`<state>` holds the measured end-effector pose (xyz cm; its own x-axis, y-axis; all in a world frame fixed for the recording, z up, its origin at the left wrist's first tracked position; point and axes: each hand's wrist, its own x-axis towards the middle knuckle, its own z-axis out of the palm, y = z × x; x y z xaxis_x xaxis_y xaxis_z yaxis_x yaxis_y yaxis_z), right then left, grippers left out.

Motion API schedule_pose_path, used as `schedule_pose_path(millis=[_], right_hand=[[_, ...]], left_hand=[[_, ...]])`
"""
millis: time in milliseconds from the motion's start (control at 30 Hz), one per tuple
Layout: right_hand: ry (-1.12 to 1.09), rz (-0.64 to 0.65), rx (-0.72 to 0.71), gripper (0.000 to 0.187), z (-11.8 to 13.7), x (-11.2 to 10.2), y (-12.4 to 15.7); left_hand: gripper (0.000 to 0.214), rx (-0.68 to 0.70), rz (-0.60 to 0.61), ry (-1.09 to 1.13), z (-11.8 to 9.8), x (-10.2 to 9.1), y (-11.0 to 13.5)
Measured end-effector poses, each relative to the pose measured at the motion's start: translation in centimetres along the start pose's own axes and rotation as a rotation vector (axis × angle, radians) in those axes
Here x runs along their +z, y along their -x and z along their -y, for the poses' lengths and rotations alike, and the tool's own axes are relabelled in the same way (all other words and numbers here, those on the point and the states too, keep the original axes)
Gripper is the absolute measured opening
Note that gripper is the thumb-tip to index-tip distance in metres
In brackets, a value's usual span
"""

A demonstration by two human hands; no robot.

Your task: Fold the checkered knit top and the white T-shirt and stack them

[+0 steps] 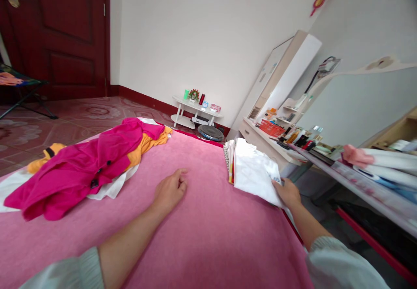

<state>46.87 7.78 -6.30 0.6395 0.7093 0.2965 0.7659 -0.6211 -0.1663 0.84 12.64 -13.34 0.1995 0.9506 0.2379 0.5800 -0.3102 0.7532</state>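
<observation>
A folded white shirt (257, 171), with small blue print near its lower corner, lies on a stack of folded clothes (230, 163) at the right side of the pink bedspread (208, 232). My right hand (289, 194) pinches the shirt's near right corner, thumb on top and the other fingers partly hidden. Over the middle of the bed is my left hand (171, 190), holding nothing, its index finger extended and the others loosely curled. To its left a heap of unfolded clothes spreads out: a magenta garment (97, 167) on top, with orange (146, 144) and white cloth (119, 182) beneath.
Along the right stands a white dressing table (252, 134) with a red basket (271, 128), bottles and a mirror (361, 102). A low white shelf (198, 108) with small items is beyond the bed. At far left are a dark red door (68, 28) and a folding stool (26, 89).
</observation>
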Motion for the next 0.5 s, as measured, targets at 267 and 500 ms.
schedule_pose_path(millis=[267,500], right_hand=[[0.228,-0.036,0.085,0.046,4.1,-2.6,-1.9],[0.107,-0.284,-0.167,0.061,10.9,-0.6,-1.1]], left_hand=[[0.039,-0.005,0.013,0.003,0.1,0.0,0.0],[0.038,-0.033,0.016,-0.016,-0.2,-0.1,0.1]])
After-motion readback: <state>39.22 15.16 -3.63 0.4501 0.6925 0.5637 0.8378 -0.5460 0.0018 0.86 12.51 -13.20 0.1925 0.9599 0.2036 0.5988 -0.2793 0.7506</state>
